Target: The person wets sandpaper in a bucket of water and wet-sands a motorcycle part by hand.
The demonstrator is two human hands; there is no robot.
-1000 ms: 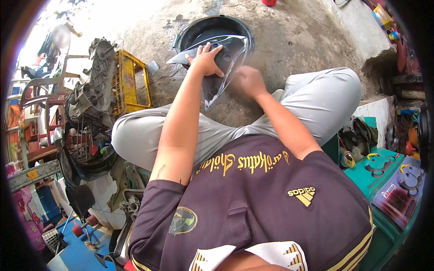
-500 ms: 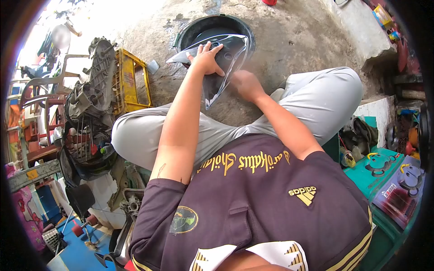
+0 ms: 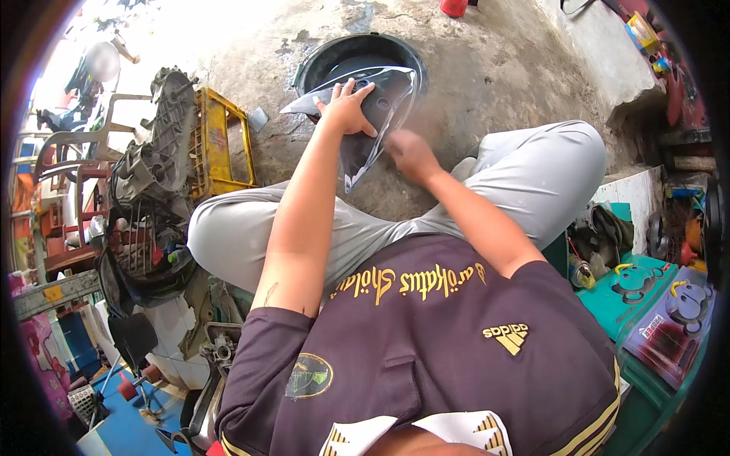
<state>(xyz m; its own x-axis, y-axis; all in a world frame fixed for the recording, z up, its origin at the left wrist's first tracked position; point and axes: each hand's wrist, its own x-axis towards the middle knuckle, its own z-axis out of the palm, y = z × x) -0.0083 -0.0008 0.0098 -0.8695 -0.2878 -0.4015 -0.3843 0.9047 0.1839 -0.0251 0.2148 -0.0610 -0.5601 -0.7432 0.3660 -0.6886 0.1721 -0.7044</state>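
A clear, roughly triangular plastic lens cover (image 3: 382,102) with a raised, shiny rim rests across a round black basin (image 3: 414,62), its lower point toward my lap. My left hand (image 3: 348,110) lies on the cover with the fingers spread and the thumb near its right rim. Just right of that rim is my right hand (image 3: 413,156), curled closed and slightly blurred. Whatever it may hold is hidden, and whether it touches the rim I cannot tell. Dark liquid seems to fill the bottom of the basin.
A yellow crate (image 3: 222,140) stands left of the basin beside a metal engine casing (image 3: 156,163). A red container (image 3: 454,7) sits on the concrete floor at the top. On the right are a green case (image 3: 631,285) and a white wall panel (image 3: 635,199).
The view has tilted a little, so the basin and cover sit slightly lower. My right hand is still beside the rim, less blurred. My left hand keeps its place on the cover.
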